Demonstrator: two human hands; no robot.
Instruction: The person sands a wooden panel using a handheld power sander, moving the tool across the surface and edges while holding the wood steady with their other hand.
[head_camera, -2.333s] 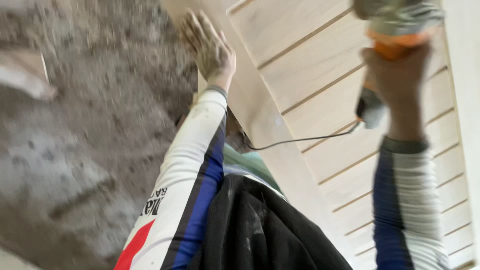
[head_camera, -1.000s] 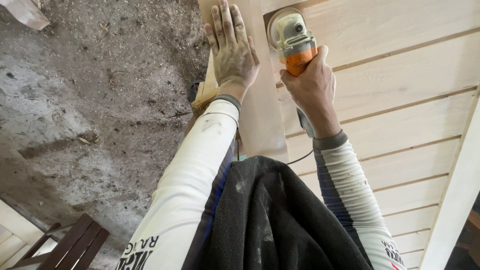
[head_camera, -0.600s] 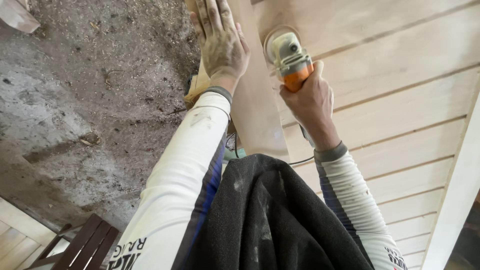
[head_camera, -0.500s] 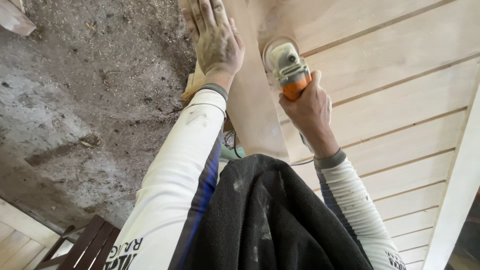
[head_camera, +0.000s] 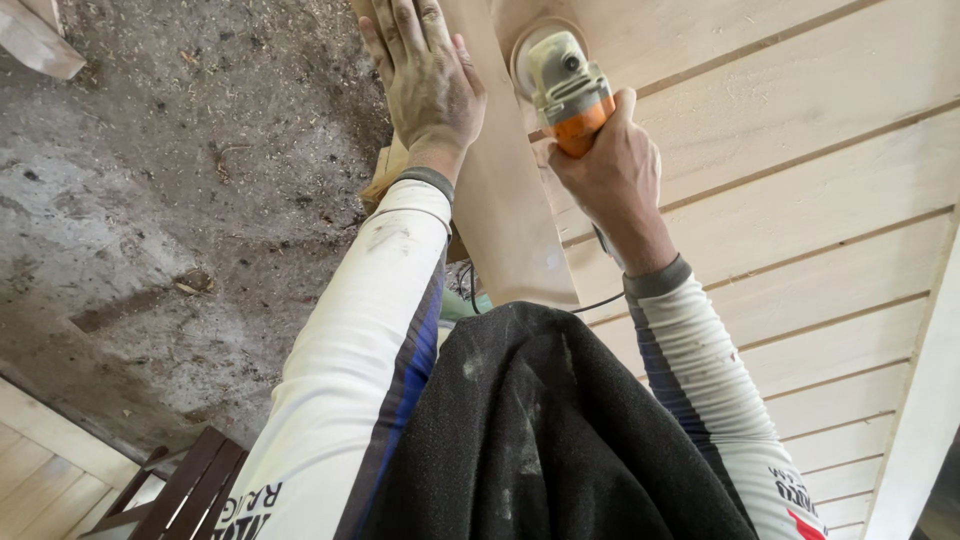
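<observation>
left hand (head_camera: 425, 85): flat, fingers spread, palm pressed on the side rail (head_camera: 510, 200) of a pale wooden panel door (head_camera: 800, 160); dusty. right hand (head_camera: 610, 175): closed around the orange body of a power sander (head_camera: 562, 85), its grey head and round pad set against the door's top corner, just beside the rail. hands near each other, not touching. black cord (head_camera: 600, 303) trails from below the right wrist. sleeves: white with blue stripe. dark cloth (head_camera: 540, 440) over the person's front. concrete floor (head_camera: 180, 200), strewn with sawdust, to the left. dark slatted piece (head_camera: 180, 495), lower left corner.
</observation>
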